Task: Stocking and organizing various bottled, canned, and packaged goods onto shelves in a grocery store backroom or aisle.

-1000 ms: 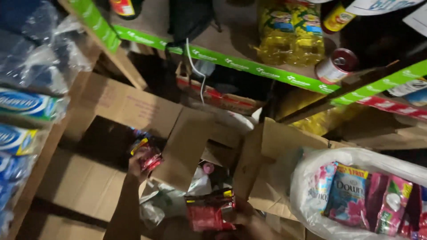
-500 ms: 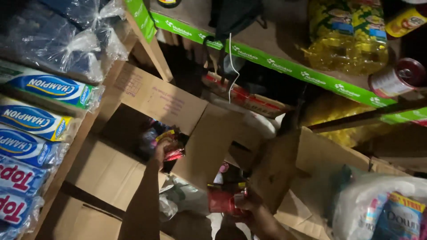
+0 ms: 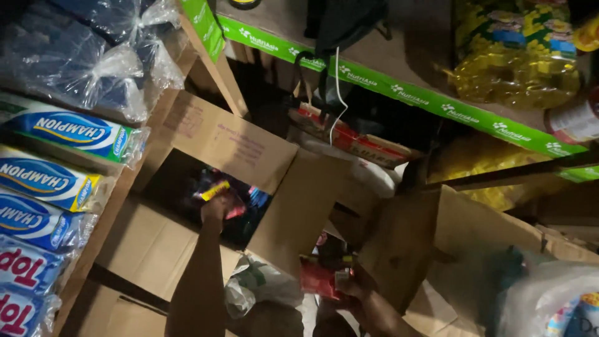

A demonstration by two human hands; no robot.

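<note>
Left hand (image 3: 215, 207) pinches yellow packet (image 3: 214, 190) inside open carton (image 3: 206, 200); right hand (image 3: 352, 288) clasps red packets (image 3: 319, 278). Lift straight, clear flaps.

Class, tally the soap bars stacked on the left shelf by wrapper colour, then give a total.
Blue-and-green wrapped bars: 3
Blue-and-red wrapped bars: 2
Total: 5

Shop stockroom, stocked shelves (image 3: 399, 93), packaged goods (image 3: 62, 131), cardboard boxes (image 3: 231, 143)
</note>
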